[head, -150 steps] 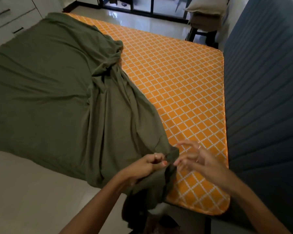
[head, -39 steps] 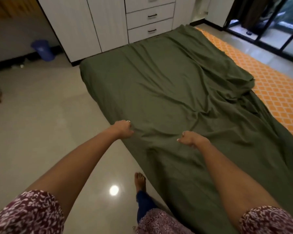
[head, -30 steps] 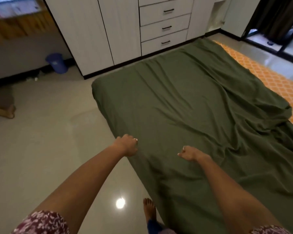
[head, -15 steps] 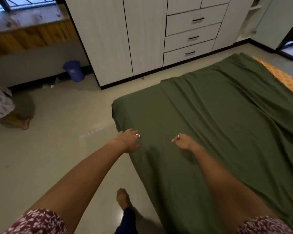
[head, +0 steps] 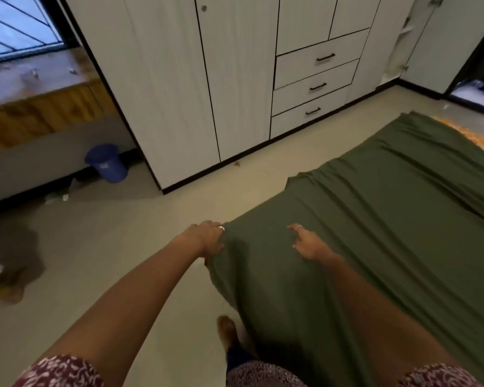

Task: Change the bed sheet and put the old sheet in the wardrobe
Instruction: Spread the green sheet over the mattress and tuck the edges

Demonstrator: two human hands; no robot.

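Head view: left hand (head: 208, 238) fingers clamp green sheet (head: 375, 233) edge; right hand (head: 308, 244) fingers spread atop it.

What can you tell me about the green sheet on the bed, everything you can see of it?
The green sheet is a plain olive, soft-looking cloth spread over the bed, with long wrinkles and folds running across it. Its near edge hangs down the side toward the floor. At the far right a strip of orange mattress shows uncovered. The left hand grips the sheet at the bed's edge; the right hand rests on top, fingers partly extended.
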